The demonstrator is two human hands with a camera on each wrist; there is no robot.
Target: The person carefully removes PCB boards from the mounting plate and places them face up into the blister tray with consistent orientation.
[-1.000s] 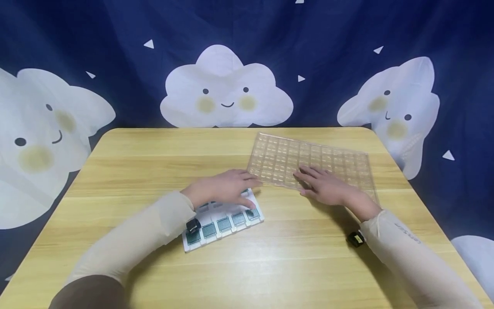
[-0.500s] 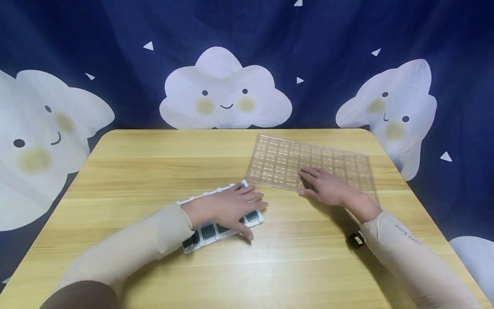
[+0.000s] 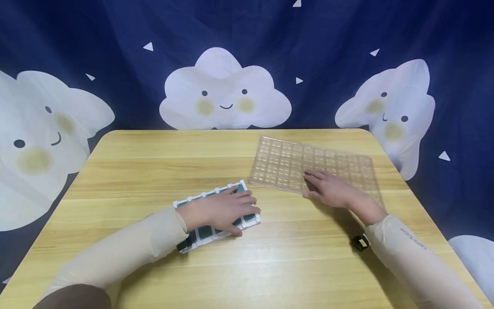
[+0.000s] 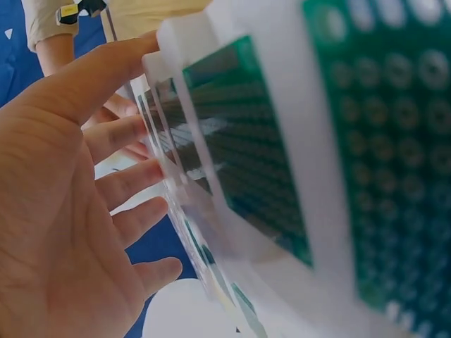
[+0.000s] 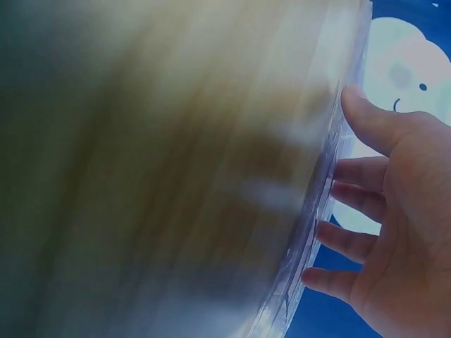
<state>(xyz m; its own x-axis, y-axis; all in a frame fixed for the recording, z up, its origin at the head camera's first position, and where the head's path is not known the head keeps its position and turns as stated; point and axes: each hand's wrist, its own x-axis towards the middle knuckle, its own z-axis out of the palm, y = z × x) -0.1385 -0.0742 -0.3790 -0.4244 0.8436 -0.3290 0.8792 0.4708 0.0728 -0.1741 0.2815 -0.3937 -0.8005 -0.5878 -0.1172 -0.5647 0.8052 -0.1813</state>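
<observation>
My left hand (image 3: 221, 210) rests palm down over a white rack (image 4: 318, 169) set with several green perforated circuit boards (image 3: 205, 232). Its fingers are spread fairly straight, covering the middle of the rack. In the left wrist view, the thumb and fingertips reach the rack's surface. A clear plastic tray (image 3: 275, 163) with rows of small compartments lies at an angle on the right. My right hand (image 3: 332, 189) lies over this tray's near edge, fingers extended; in the right wrist view, the fingertips meet the transparent rim (image 5: 310, 204). No compartment contents can be made out.
Both trays lie on a wood-grain table (image 3: 154, 159) with rounded far corners. A dark blue curtain (image 3: 127, 25) with white cloud figures hangs behind it. A small black device (image 3: 359, 243) is worn at the right wrist.
My left hand has come nearer and flattened over the rack, which has shifted slightly left. The clear tray and my right hand have shifted slightly right.
</observation>
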